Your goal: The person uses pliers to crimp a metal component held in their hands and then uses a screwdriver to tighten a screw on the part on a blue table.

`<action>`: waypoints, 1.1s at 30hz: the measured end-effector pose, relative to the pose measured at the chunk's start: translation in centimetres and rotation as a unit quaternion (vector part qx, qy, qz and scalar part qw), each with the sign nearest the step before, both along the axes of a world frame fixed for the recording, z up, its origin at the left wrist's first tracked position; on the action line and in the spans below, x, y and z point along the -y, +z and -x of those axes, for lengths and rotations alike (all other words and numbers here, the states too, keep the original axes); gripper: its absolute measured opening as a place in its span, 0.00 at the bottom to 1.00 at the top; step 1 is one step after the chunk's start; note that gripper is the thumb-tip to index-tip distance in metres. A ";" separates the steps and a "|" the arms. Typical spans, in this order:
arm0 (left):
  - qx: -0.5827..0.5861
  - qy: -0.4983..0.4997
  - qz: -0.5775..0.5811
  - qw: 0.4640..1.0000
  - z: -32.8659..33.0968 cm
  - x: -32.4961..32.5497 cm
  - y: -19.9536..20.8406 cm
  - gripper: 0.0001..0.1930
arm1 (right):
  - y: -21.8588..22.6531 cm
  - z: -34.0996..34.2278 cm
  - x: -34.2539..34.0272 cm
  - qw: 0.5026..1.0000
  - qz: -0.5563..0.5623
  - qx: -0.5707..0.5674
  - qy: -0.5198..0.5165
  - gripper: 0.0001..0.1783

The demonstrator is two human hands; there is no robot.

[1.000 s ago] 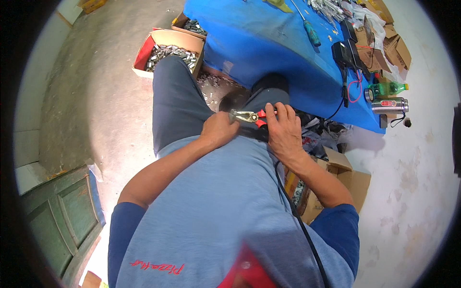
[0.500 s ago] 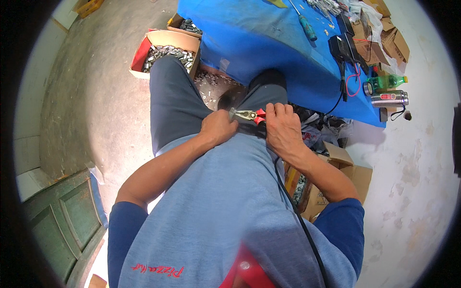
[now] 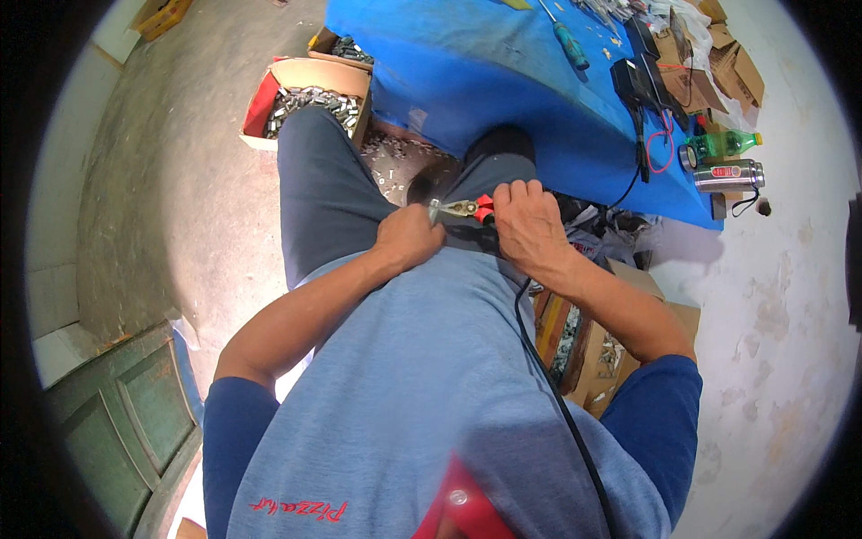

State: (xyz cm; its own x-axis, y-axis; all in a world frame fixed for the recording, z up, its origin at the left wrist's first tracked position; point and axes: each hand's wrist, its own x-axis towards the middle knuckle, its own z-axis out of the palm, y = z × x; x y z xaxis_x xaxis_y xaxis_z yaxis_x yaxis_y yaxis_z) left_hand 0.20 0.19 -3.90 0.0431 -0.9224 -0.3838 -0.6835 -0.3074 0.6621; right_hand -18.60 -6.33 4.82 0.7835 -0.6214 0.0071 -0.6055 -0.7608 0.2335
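Presently, right hand (image 3: pixel 532 226) holds red-handled pliers (image 3: pixel 468 208).

Counted by kind: one left hand (image 3: pixel 409 238) and one right hand (image 3: pixel 532 226), two in all; one pair of pliers (image 3: pixel 462 208); one small clear or metal piece (image 3: pixel 435 211) at its tip (material indistinct at this scale). On the blue-covered table (image 3: pixel 521 108): one screwdriver (image 3: pixel 570 47), one green bottle (image 3: pixel 723 144) and one flask (image 3: pixel 729 174). Two open boxes (image 3: pixel 328 75) on the floor, ahead and to the left, contain metal parts (image 3: pixel 314 101) (dozens, too densely heaped for an exact count). Also shown: one yellow crate (image 3: pixel 160 18), two sleeves (image 3: pixel 238 431), and one green door (image 3: pixel 126 427) with two visible panels (image 3: pixel 157 400).
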 end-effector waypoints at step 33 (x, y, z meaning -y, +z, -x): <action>-0.414 0.007 0.083 0.906 -1.0 -0.7 -0.2 0.14 | 3.1 1.4 2.5 0.438 -0.839 0.170 -0.276 0.18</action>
